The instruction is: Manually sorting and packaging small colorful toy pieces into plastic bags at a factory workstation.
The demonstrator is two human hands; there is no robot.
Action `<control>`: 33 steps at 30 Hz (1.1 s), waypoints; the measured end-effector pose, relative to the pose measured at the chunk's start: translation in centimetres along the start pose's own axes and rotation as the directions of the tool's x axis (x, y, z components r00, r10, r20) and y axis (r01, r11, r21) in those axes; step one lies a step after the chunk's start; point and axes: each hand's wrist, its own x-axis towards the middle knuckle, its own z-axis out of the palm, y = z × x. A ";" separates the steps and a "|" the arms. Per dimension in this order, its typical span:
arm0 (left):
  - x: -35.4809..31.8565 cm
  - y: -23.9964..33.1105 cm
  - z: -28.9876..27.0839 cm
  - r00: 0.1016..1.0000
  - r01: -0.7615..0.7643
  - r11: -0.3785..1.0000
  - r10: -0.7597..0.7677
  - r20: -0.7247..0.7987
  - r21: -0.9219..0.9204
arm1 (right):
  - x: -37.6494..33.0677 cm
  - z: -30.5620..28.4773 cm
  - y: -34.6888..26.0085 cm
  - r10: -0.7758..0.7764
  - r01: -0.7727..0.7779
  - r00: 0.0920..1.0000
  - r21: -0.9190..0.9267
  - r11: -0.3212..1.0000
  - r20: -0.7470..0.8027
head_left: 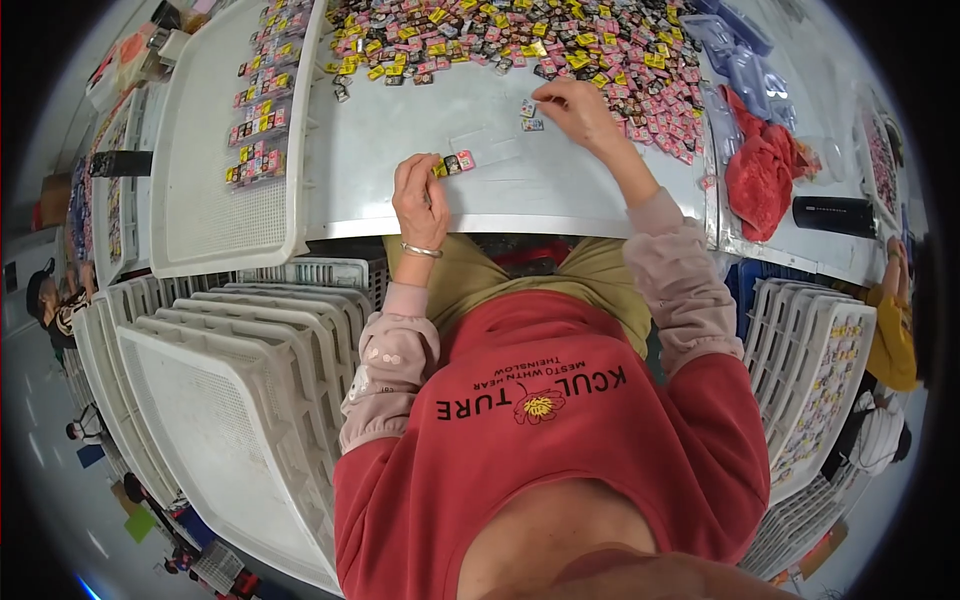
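pink-and-yellow tiles [456,163], print [464,159] seemingly illegible

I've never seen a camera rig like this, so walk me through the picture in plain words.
There is no machine here: a person in a red sweatshirt works with a bare left hand and right hand. The single picture comes from a wide fisheye camera worn on the head, looking down, so straight edges bend near the rim.

On the smooth, pale table lies a big pile of small pink, yellow and black pieces. At left, a white plastic mesh tray carries packed rows of similar pieces.

The left fingertips are at a short row of such pieces; the right fingertips are beside two small bluish-white pieces. Whether either hand actually grips anything is too small to tell.
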 end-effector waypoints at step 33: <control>0.2 1.9 -0.3 0.935 -0.272 0.934 0.200 0.293 0.231 | -6.0 7.4 -6.7 -0.307 0.307 0.951 -0.013 0.952 -0.045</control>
